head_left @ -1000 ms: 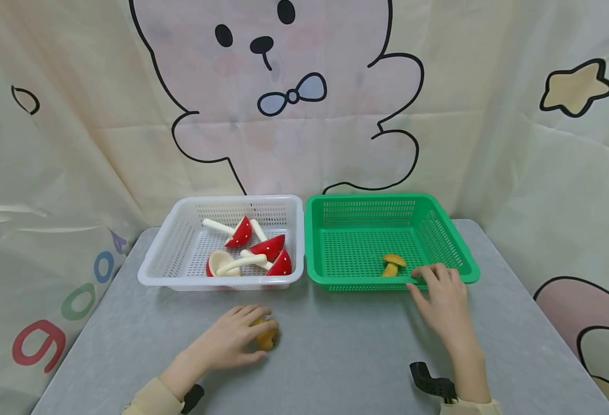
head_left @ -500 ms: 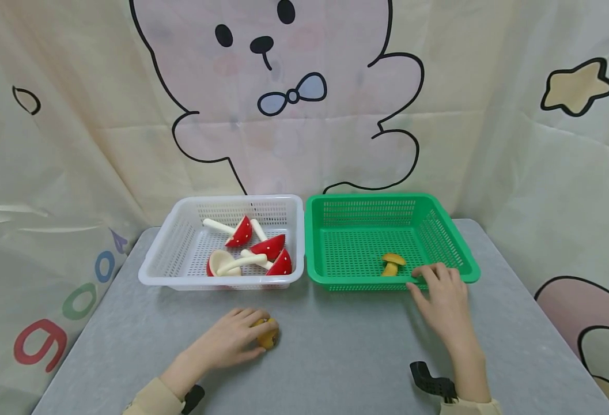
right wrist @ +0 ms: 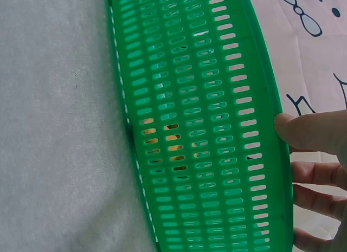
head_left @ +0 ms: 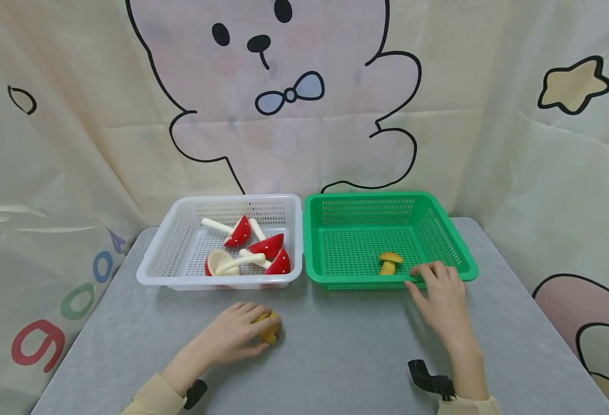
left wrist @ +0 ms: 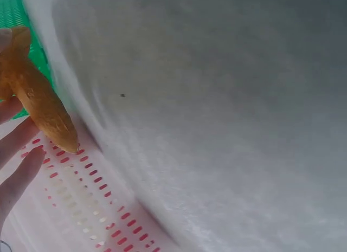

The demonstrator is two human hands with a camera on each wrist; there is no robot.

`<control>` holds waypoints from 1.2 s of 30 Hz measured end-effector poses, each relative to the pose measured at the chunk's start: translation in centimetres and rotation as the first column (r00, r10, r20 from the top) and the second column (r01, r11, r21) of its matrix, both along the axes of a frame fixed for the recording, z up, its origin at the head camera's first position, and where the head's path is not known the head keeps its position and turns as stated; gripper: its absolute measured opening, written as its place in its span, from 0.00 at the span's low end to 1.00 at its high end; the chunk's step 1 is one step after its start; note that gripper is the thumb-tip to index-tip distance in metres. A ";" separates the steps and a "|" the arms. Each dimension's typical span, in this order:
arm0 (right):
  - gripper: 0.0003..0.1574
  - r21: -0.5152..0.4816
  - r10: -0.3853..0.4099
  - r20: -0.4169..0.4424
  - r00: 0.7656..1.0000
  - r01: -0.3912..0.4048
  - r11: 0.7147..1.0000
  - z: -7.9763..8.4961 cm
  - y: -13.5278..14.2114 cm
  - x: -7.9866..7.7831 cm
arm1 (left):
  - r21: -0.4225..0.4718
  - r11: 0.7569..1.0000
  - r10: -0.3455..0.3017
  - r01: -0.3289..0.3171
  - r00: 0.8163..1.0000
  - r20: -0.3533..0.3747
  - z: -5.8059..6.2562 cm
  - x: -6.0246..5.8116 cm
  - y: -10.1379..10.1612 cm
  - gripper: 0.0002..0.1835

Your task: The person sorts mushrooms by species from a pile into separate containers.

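My left hand point(head_left: 234, 336) holds a yellow-brown toy mushroom point(head_left: 270, 331) between thumb and fingers, above the grey table in front of the white basket. Its stem point(left wrist: 46, 108) points away from the fingers in the left wrist view; the palm hides part of the cap. My right hand point(head_left: 443, 302) grips the front rim of the green basket point(head_left: 356, 280), thumb on the outer side and fingers over the inner side. A yellow toy mushroom point(head_left: 389, 263) sits inside that basket near the front wall, and shows through the slots in the right wrist view.
The white basket point(head_left: 154, 271) stands left of the green one, their rims side by side. In it lie several red-capped toy mushrooms point(head_left: 268, 246) with white stems. Behind both baskets hangs a printed curtain point(head_left: 439, 144). Grey table point(head_left: 335, 357) extends in front.
The left hand has closed its thumb against the mushroom and shifted slightly right and up with it. My right hand keeps its place on the green rim.
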State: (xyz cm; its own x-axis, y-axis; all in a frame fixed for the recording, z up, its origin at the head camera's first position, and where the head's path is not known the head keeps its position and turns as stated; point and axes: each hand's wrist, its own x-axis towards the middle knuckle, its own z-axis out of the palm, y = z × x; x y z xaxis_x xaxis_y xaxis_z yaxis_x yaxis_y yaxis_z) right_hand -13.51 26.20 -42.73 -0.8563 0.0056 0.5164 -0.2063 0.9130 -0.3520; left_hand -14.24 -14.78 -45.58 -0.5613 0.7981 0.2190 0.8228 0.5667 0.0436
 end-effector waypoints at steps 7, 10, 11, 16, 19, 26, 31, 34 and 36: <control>0.13 0.003 -0.003 -0.003 1.000 0.003 1.000 0.1 0.0 0.0 | 0.026 0.999 -0.027 0.029 0.997 -0.070 0.7 -0.2 0.7 0.30; 0.13 0.004 -0.002 -0.001 1.000 0.002 1.000 0.0 0.0 -0.1 | 0.036 0.998 -0.046 0.050 0.993 -0.106 1.1 -0.3 1.3 0.31; 0.13 0.004 -0.002 0.002 1.000 0.002 1.000 0.0 0.0 -0.1 | 0.042 0.997 -0.053 0.059 0.992 -0.117 1.3 -0.3 1.4 0.31; 0.13 0.005 -0.003 0.005 1.000 0.003 1.000 -0.1 0.1 -0.1 | 0.077 0.992 -0.088 0.102 0.982 -0.170 2.0 -0.7 2.4 0.34; 0.13 0.006 -0.004 0.002 1.000 0.004 1.000 0.0 0.0 -0.1 | 0.089 0.989 -0.099 0.119 0.974 -0.202 2.6 -0.9 3.1 0.35; 0.13 0.005 -0.008 0.011 1.000 0.008 1.000 0.1 0.0 0.0 | 0.052 0.991 -0.112 0.125 0.973 -0.204 4.3 -1.4 4.5 0.36; 0.12 0.005 -0.014 0.038 0.999 0.014 1.000 0.1 0.0 0.0 | 0.052 0.983 -0.160 0.176 0.961 -0.227 5.0 -1.6 5.5 0.35; 0.12 0.006 -0.014 0.034 0.999 0.014 1.000 0.2 0.0 0.0 | 0.056 0.976 -0.191 0.211 0.949 -0.252 5.2 -1.6 6.1 0.33; 0.12 0.007 -0.014 0.027 1.000 0.013 1.000 0.2 -0.1 0.0 | 0.055 0.973 -0.202 0.224 0.942 -0.266 5.3 -1.6 6.6 0.34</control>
